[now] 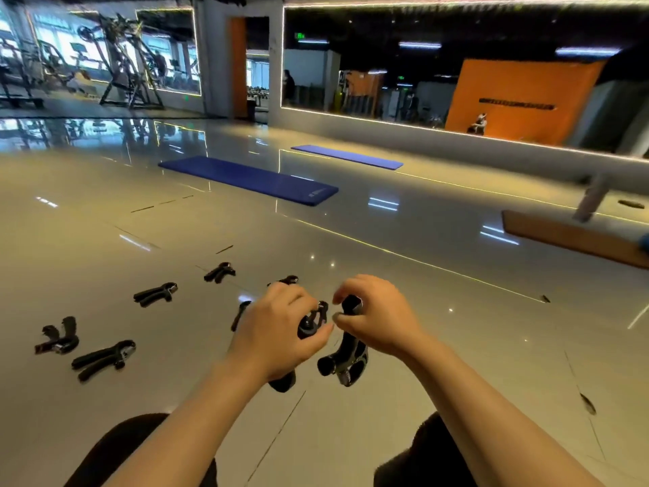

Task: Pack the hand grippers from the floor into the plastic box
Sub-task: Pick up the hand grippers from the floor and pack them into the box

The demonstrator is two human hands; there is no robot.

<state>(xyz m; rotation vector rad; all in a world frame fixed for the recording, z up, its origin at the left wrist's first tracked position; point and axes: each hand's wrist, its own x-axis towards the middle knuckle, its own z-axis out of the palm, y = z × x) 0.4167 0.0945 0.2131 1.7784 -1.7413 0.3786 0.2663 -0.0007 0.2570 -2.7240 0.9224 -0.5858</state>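
I see my left hand (281, 325) curled around one black hand gripper (310, 326) and my right hand (375, 316) pinching the top handle of a second gripper (346, 360) that hangs below it, both held above the glossy floor (404, 311). More loose grippers (103, 358) lie scattered on the floor to my left, and I cannot spot the plastic box.

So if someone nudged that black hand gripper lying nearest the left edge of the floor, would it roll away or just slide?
Probably slide. The hand gripper lies flat with its two handles splayed, so it is unlikely to roll. The floor is glossy and mirrors the lights, so a push may skid it. It looks rigid; the one in the right hand keeps its shape.
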